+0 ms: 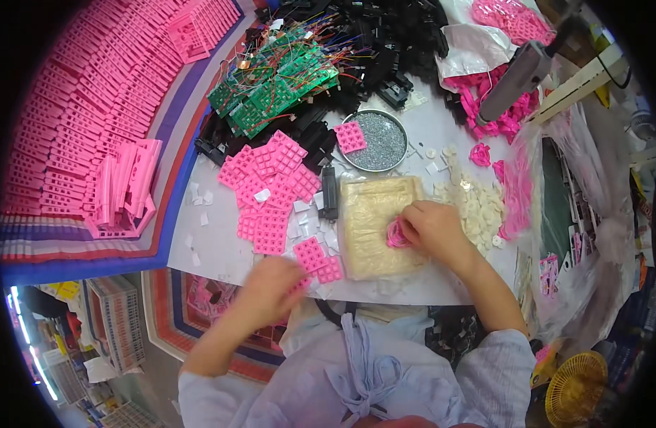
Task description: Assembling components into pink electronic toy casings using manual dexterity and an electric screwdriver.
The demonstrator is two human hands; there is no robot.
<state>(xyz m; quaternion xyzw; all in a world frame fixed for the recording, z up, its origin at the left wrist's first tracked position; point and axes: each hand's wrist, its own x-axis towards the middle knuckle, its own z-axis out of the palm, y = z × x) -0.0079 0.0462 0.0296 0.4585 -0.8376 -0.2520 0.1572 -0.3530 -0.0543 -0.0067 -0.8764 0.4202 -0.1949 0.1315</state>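
Observation:
My right hand (438, 232) has its fingers closed on a small rounded pink plastic part (396, 235), which rests on a tan, film-covered pad (374, 203). Motion smears my left hand (269, 287) at the table's near edge, so its grip is unclear; some pink shows at its fingertips. Just beyond that hand lies a square pink keypad sheet (311, 255), part of a heap of similar pink keypads (271, 203). A black plastic block (329, 193) stands along the pad's left side.
A round tin of small metal screws (385, 139) sits behind the pad, one pink keypad on it. Green circuit boards (278, 85) with wires and black parts (392, 43) pile up behind. Cream pieces (478, 207) lie right; pink panels (93, 107) fill the left; an electric screwdriver (513, 82) hangs upper right.

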